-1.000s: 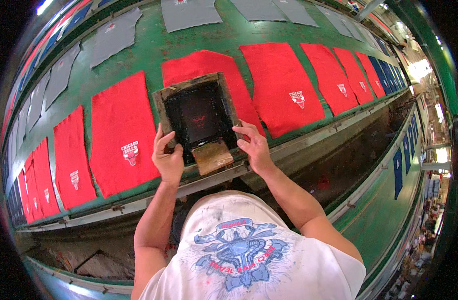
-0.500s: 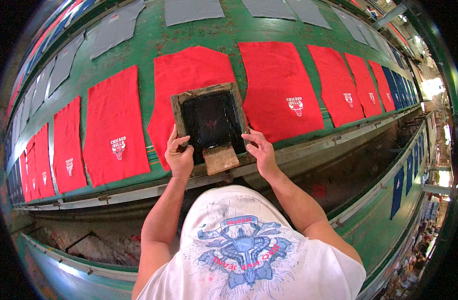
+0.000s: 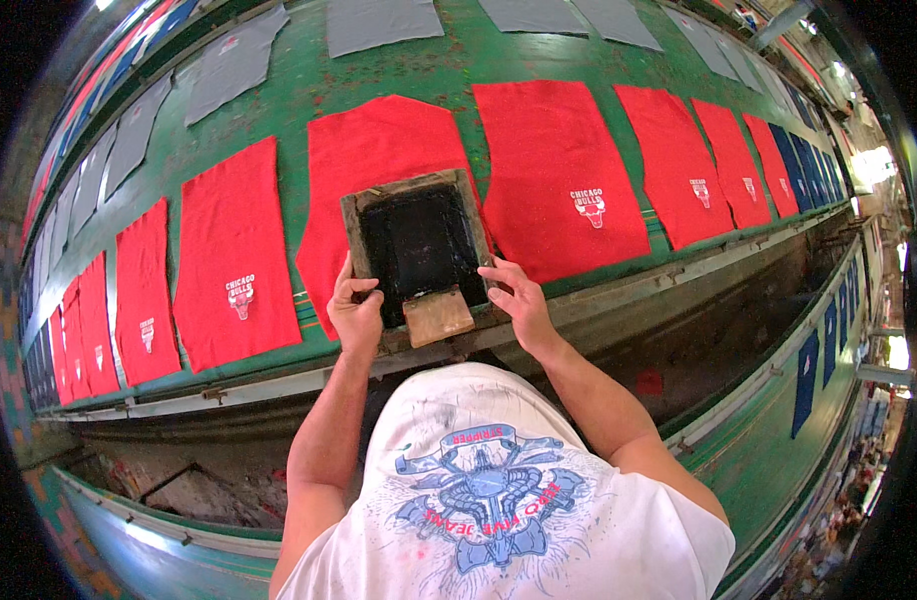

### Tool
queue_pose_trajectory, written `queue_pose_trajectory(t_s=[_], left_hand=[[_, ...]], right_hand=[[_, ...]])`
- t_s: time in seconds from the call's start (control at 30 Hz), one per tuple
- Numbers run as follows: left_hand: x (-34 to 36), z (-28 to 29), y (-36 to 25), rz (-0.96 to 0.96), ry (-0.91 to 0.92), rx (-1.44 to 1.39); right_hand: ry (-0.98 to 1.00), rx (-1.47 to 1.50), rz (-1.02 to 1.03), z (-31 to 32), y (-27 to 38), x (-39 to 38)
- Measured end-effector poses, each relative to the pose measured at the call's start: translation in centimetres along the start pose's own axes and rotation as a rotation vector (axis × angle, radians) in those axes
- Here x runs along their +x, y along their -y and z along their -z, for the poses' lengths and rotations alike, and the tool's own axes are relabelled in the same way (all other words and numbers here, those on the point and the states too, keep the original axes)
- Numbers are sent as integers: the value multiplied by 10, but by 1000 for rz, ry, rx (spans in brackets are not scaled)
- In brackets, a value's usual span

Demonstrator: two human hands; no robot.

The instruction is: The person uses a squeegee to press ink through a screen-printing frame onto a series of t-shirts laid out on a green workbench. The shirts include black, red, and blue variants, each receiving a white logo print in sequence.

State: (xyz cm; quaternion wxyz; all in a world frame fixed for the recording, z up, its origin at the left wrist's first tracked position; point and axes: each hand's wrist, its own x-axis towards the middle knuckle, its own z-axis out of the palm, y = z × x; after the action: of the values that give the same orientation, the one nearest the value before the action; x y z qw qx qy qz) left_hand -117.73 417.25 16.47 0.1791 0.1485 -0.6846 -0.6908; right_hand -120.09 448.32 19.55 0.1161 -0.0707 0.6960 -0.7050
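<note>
A small wooden screen printing frame [image 3: 358, 232] with dark, ink-stained mesh lies over the lower part of a plain red fabric panel [image 3: 384, 140]. My left hand [image 3: 357, 312] grips the frame's near left side, fingers bent around the edge. At the near right side, my right hand [image 3: 522, 308] holds the edge between thumb and fingers. A wooden squeegee [image 3: 439, 318] rests inside the frame, its block tilted over the near rim. Whatever lies under the mesh is hidden.
More red panels [image 3: 237, 240] with a white bull-head print lie on both sides along the long green table [image 3: 294, 125]. Grey panels [image 3: 384, 25] line its far side. A metal rail [image 3: 619, 290] edges the table near me. Behind, another green table [image 3: 749, 450] carries dark blue pieces.
The frame has shifted very slightly left, with both hands still at its sides. The view has turned a little. A faint reddish mark on the mesh is now harder to see.
</note>
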Motion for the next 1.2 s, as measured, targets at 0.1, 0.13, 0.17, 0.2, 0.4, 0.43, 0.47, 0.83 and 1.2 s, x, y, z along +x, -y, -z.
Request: queue_pose_trajectory(t_s=[0.1, 0.13, 0.17, 0.2, 0.4, 0.43, 0.47, 0.83, 1.2], left_hand=[[2, -1, 4, 1, 6, -24], [2, 0, 5, -14, 15, -35], [2, 0, 5, -18, 18, -27], [2, 0, 6, -21, 19, -17], [3, 2, 6, 45, 24, -51], [4, 3, 6, 45, 32, -49], [5, 3, 6, 41, 36, -34], [5, 7, 5, 81, 35, -72], [6, 8, 9, 103, 35, -144]], right_hand=[[12, -10, 8, 2, -1, 0], [12, -11, -3, 2, -1, 0], [11, -25, -5, 3, -1, 0], [10, -38, -8, 3, -2, 0], [31, -119, -18, 7, 2, -1], [36, -114, -24, 7, 3, -1], [43, -106, -17, 7, 3, -1], [60, -127, 23, 7, 1, 1], [72, -134, 16, 7, 4, -1]])
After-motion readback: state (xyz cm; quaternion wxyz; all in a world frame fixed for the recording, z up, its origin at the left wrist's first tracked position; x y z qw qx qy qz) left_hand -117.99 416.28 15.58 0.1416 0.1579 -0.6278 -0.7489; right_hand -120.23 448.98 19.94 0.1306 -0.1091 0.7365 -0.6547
